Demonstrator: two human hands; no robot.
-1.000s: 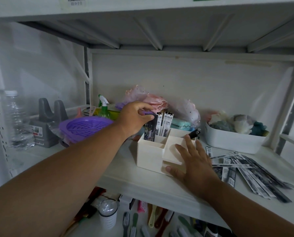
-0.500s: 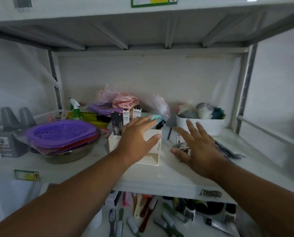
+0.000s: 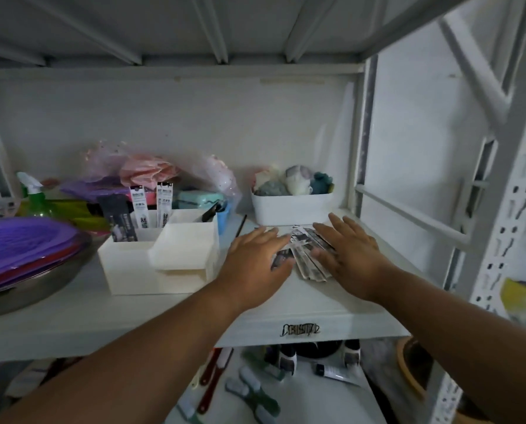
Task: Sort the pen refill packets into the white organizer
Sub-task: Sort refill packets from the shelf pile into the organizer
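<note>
The white organizer (image 3: pixel 133 267) stands on the shelf left of centre, with several pen refill packets (image 3: pixel 139 206) upright in its back compartments. To its right a loose pile of refill packets (image 3: pixel 304 255) lies flat on the shelf. My left hand (image 3: pixel 255 258) presses on the pile's left side with straight fingers. On the pile's right side my right hand (image 3: pixel 350 252) lies flat with its fingers spread. Much of the pile is hidden under both hands.
A white bin (image 3: pixel 292 208) of soft items sits behind the pile. Purple baskets in a metal bowl (image 3: pixel 26 261) fill the left of the shelf. Plastic bags (image 3: pixel 151 172) and a spray bottle (image 3: pixel 35 197) stand at the back. A shelf post (image 3: pixel 497 209) rises at right.
My left hand left the organizer and moved right onto the packet pile. My right hand also settled on the pile, and the packets now lie gathered between both hands.
</note>
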